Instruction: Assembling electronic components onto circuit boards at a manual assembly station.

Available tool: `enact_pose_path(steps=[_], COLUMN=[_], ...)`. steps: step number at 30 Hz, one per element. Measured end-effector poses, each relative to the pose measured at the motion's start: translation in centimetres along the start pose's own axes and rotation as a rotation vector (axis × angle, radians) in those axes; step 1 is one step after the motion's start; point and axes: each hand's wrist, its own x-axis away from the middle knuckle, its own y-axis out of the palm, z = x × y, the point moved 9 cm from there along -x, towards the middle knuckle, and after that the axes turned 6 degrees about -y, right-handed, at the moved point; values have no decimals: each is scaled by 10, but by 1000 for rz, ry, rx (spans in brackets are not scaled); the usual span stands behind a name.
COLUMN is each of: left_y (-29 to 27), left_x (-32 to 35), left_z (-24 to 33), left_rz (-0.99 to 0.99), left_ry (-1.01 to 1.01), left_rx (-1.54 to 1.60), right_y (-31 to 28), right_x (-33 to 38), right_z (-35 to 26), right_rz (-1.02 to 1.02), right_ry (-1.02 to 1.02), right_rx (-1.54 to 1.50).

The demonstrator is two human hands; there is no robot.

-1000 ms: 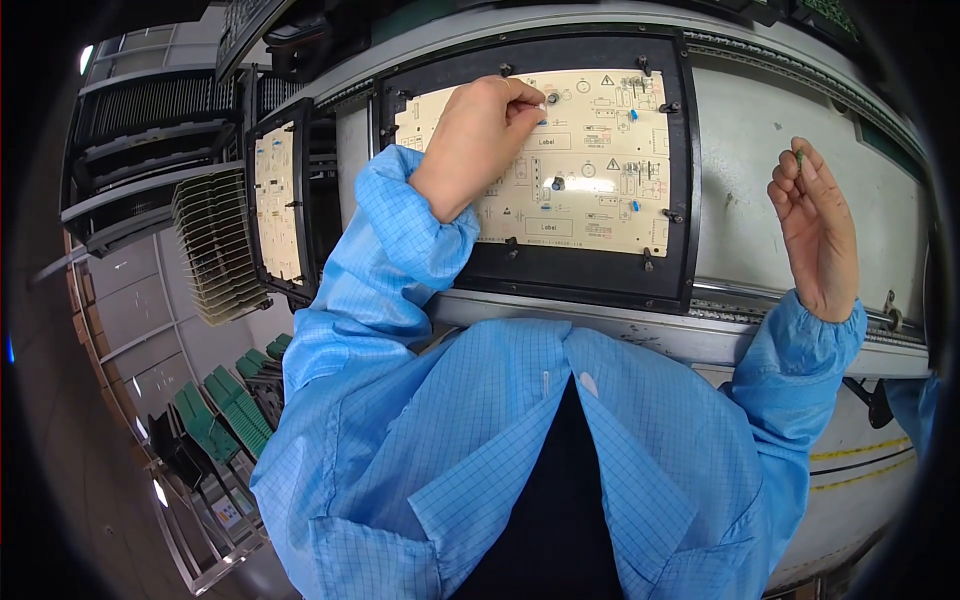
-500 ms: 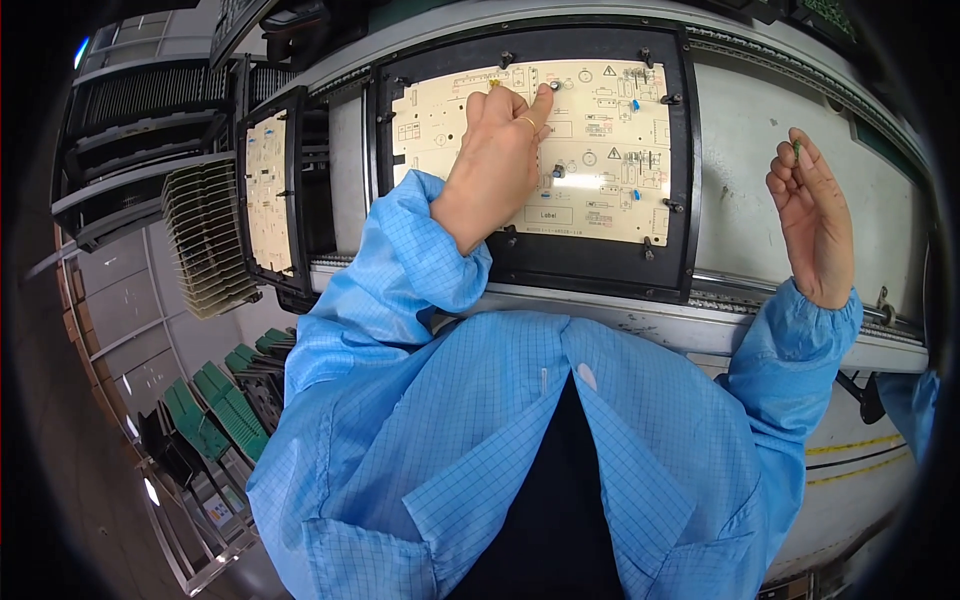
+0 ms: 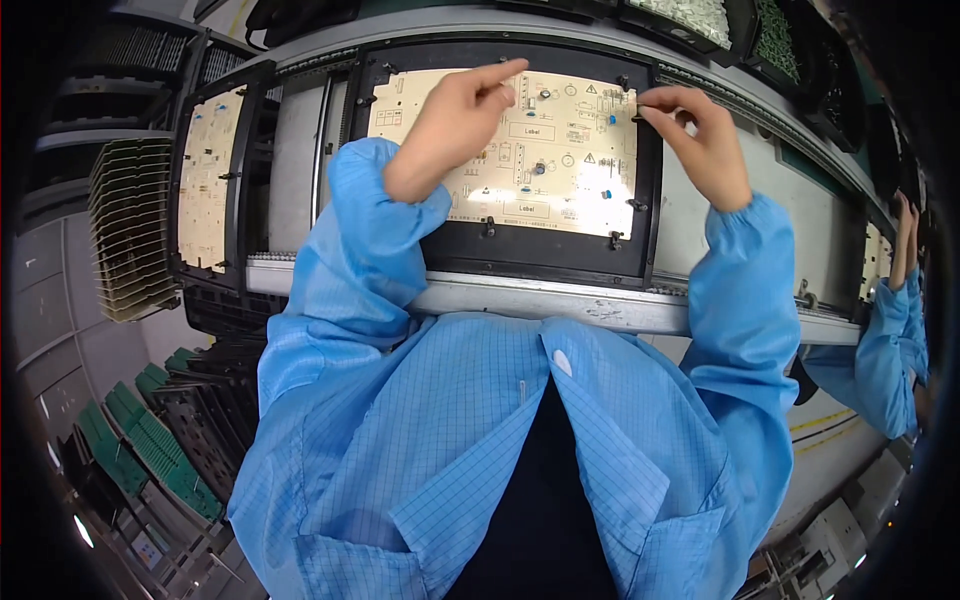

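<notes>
A cream printed circuit board [image 3: 590,215] lies in a black frame [image 3: 560,258] in front of me. Small parts stand on it, among them a dark round capacitor [image 3: 539,169] and a blue disc-shaped part [image 3: 606,194]. Over the board's upper middle hovers my left hand [image 3: 450,125], its index finger stretched out and the thumb apart, nothing visible between them. My right hand [image 3: 705,140] is at the board's upper right edge beside a black clip, thumb and index finger closed together. Whatever sits between those fingertips is too small to make out.
Metal conveyor rails [image 3: 560,305] run along the frame. Another framed board [image 3: 208,180] stands to the left, near a rack of stacked boards [image 3: 130,230]. Bins of white parts [image 3: 690,18] and green parts [image 3: 778,40] are at the back right. A co-worker's sleeve [image 3: 870,350] shows far right.
My right hand, which held a small green part out to the right, has moved left to the board's edge. My left hand has lifted off the parts, index finger now extended. The view has shifted.
</notes>
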Motion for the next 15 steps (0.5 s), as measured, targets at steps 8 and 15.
enact_pose_path(steps=[8,15], left_y=[-26,-30], left_x=[42,43], left_z=[-4,-41], left_rz=[1,-40], left_ry=[-9,-126], left_rx=[794,943], right_y=[36,45], right_x=[-34,-39], right_z=[-8,-6], right_rz=[-87,-137], right_ry=[-128,-110], right_rx=[434,460])
